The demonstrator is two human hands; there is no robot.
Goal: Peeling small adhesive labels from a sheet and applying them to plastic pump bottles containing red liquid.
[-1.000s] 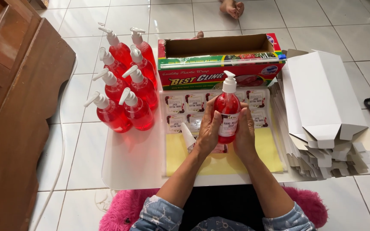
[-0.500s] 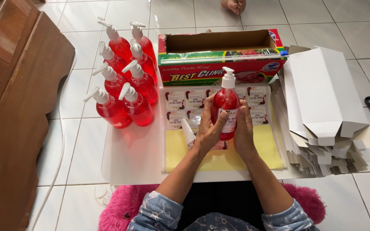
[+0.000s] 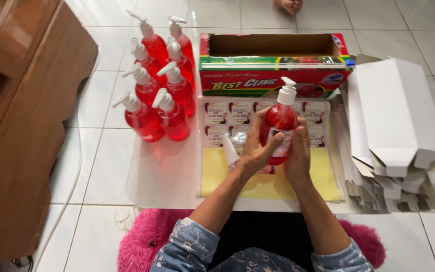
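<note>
Bare tabletop (image 3: 162,176) between red pump bottles (image 3: 159,90) (left) and hands (image 3: 278,151).

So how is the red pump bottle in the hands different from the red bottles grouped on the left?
The held pump bottle carries a white label on its front; the grouped bottles show none. It is gripped between the left hand and right hand above the sticker sheet; the grouped ones stand free. All share red liquid and white pumps.
</note>
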